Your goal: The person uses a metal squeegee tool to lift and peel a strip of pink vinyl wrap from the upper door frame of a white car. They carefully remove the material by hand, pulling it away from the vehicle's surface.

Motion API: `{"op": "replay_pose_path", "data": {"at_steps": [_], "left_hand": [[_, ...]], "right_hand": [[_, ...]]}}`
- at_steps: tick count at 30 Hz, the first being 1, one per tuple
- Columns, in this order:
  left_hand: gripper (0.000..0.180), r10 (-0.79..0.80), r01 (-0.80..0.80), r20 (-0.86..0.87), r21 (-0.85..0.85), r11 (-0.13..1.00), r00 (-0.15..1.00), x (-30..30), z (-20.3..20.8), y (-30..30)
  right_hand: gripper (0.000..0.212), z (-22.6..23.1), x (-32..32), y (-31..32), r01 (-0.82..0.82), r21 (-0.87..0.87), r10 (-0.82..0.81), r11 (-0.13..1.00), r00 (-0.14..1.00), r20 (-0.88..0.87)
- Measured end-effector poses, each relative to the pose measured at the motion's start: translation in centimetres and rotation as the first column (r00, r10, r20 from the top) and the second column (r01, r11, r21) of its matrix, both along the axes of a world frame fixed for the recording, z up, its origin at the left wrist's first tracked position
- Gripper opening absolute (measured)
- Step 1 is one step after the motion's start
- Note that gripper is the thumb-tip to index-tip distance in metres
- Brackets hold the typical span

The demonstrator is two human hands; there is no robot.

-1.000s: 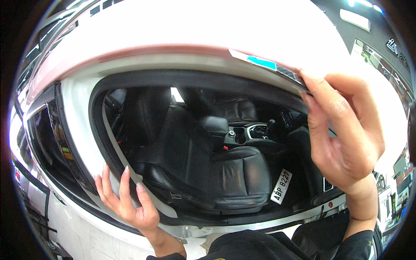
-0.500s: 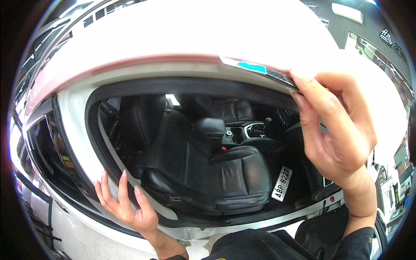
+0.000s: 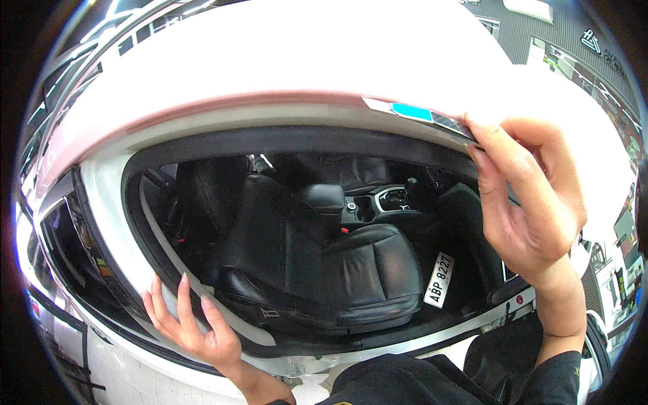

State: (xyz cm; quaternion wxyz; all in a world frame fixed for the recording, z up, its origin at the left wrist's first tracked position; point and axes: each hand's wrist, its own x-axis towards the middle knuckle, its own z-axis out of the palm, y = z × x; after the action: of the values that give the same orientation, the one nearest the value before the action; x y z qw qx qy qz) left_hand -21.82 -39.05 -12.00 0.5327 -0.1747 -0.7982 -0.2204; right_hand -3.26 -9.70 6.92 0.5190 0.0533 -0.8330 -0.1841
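Glare is bleaching the curved white metal car roof [image 3: 290,54], shadow is dimming the black leather seat [image 3: 310,263], fisheye distortion is bending edges.

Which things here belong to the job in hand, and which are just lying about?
In the job:
- strip with a blue patch, pinched in the right hand
- roof edge, which the strip lies along
- pillar, with the left hand open at it; contact is unclear

Not in use:
- plate, lying loose beside the seat
- seat and shifter, both car fittings
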Motion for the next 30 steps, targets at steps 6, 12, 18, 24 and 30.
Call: {"op": "replay_pose_path", "data": {"at_steps": [6, 12, 18, 24, 30], "left_hand": [[0.033, 0.032, -0.032, 0.009, 0.013, 0.999, 0.999, 0.1, 0.2, 0.2], [0.031, 0.034, -0.034, 0.005, 0.018, 0.999, 0.999, 0.0, 0.1, 0.3], [0.035, 0.033, -0.033, -0.012, -0.015, 0.999, 0.999, 0.2, 0.0, 0.3], [0.032, 0.077, -0.078, -0.014, -0.021, 0.997, 0.997, 0.0, 0.0, 0.2], [0.033, 0.06, -0.06, -0.026, -0.018, 0.998, 0.998, 0.1, 0.2, 0.7]], "right_hand": [[0.029, -0.1, 0.8, 1.1, -0.01, 0.029, 0.011, 1.0, 1.0, -0.012], [0.03, -0.4, 1.6, 1.8, 0.018, 0.02, -0.017, 1.0, 1.0, -0.019], [0.03, -0.8, 3.0, 2.8, 0.037, 0.015, -0.037, 0.999, 0.999, -0.025], [0.031, -1.3, 4.0, 3.7, 0.023, -0.039, -0.024, 0.999, 1.0, -0.018], [0.03, -1.0, 4.8, 4.0, 0.023, -0.042, -0.022, 0.999, 1.0, 0.009]]}}
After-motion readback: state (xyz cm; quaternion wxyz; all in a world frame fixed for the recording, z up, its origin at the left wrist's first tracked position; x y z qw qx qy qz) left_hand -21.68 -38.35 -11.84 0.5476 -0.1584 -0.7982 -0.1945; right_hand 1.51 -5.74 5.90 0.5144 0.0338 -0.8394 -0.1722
